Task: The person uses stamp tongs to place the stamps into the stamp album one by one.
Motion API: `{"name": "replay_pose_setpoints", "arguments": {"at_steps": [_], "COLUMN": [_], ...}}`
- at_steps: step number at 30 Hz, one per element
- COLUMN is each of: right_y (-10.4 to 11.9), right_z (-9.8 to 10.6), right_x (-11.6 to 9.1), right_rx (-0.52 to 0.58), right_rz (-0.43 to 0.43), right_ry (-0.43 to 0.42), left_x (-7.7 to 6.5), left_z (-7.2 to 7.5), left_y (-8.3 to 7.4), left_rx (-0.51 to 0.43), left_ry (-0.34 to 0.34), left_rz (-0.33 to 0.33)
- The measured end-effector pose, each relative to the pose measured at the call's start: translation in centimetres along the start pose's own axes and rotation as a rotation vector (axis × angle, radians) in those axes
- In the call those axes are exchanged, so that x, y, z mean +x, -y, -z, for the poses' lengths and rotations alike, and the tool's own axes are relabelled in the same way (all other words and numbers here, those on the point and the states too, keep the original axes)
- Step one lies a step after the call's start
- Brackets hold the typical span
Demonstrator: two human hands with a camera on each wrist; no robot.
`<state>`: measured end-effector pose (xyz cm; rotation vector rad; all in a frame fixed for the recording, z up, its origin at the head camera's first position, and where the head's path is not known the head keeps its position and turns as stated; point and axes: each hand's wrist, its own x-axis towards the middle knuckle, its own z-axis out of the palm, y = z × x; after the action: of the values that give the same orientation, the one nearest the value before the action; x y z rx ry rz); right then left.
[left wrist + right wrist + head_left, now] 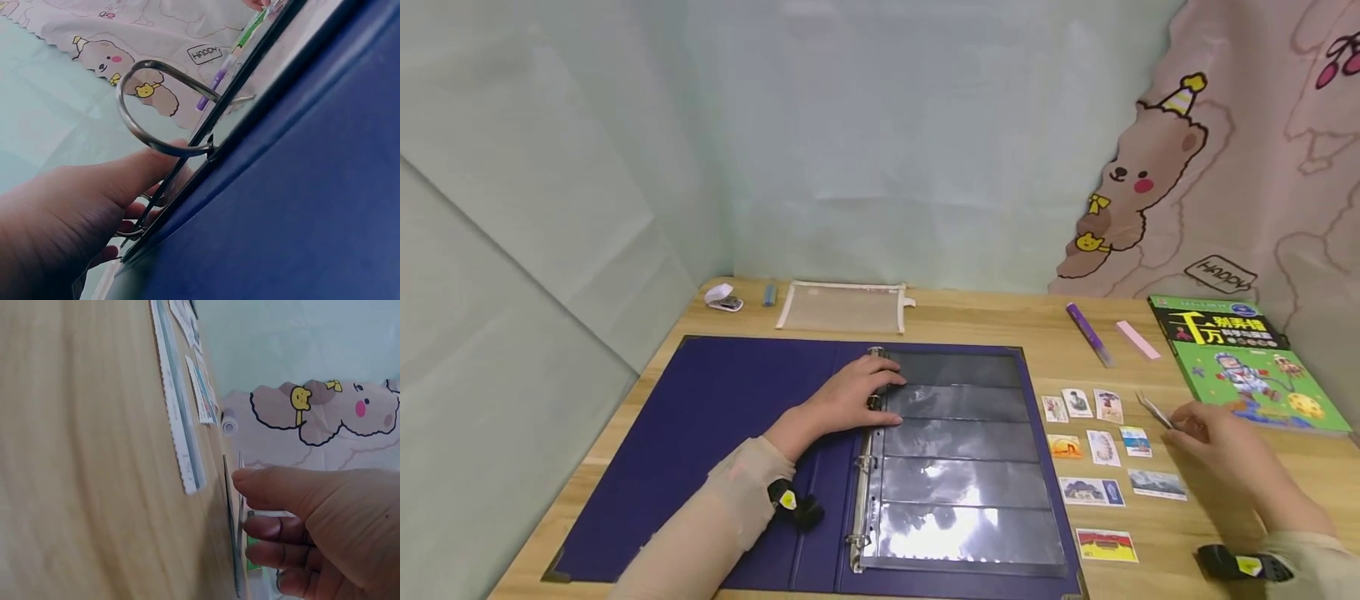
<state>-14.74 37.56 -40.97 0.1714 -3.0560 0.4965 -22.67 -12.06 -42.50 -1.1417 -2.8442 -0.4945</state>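
In the head view, my left hand [850, 396] rests over the ring spine of a dark blue binder [752, 400], fingers spread onto the clear pocket page [962, 442]. Up close, the left hand [81, 200] has its thumb beside a metal ring [128, 112]. My right hand [1225, 450] holds metal tweezers [1153, 411] between thumb and fingers, tips pointing away toward the back. From the right wrist, these tweezers [231, 531] sit close to the tabletop beside the thumb of the right hand [337, 531]. Several stamps [1103, 448] lie between binder and right hand.
Behind the binder are a stapler [724, 298], a small blue block [770, 294] and a mesh zip pouch [842, 308]. A purple pen [1088, 335], a pink strip [1138, 340] and a green book [1255, 367] lie at the back right. Cloth curtains [895, 167] border the table.
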Motion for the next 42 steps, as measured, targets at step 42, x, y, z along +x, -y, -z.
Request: {"name": "replay_pose_setpoints", "arguments": {"at_steps": [42], "right_y": [-0.13], "right_z": [-0.26], "right_x": [0.02], "right_rx": [0.022], "right_rz": [-0.038], "right_ry": [-0.177], "left_x": [-0.01], "left_z": [0.02], "left_y": [0.02], "left_rx": [-0.023], "left_ry": [0.001], "left_rz": [-0.005]}}
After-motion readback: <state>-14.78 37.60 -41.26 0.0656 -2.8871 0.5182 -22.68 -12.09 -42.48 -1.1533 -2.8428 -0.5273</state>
